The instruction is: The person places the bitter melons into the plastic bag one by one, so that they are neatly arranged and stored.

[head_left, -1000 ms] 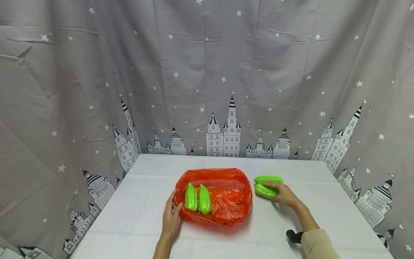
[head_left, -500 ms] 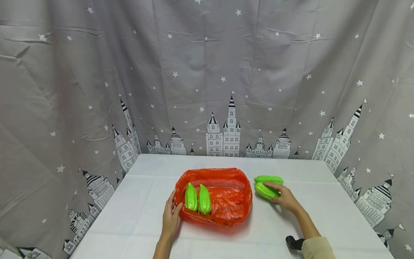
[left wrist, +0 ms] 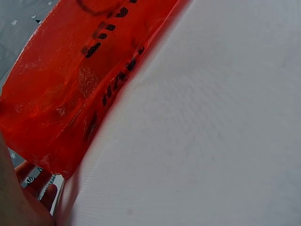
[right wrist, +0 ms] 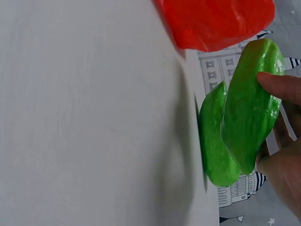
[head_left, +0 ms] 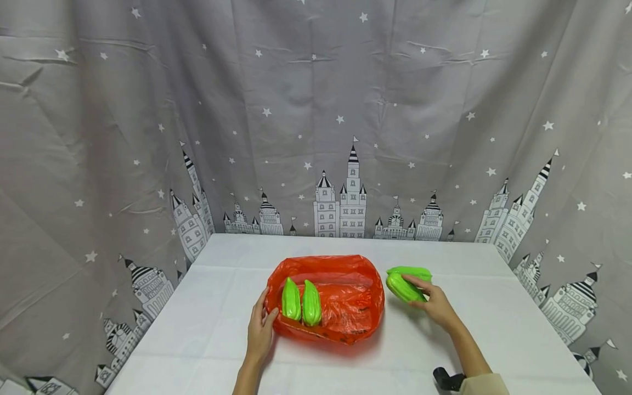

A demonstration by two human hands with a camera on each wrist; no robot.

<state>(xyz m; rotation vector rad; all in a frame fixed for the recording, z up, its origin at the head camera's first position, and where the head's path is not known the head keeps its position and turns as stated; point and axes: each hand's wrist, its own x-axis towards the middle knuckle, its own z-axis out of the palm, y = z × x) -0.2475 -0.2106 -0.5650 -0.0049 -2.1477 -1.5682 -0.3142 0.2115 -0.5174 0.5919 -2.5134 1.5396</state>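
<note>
The right hand (head_left: 439,307) grips 1 green vegetable (head_left: 404,288); the relaxed left hand (head_left: 259,332) touches the red bag (head_left: 345,307).

The bag (head_left: 348,310) is red, 4 vegetables (head_left: 311,303) bright green, the curtain (head_left: 296,93) star-patterned grey.

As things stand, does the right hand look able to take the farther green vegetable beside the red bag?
Probably not: the right hand already grips the nearer vegetable, which partly hides the farther vegetable from above.
</note>
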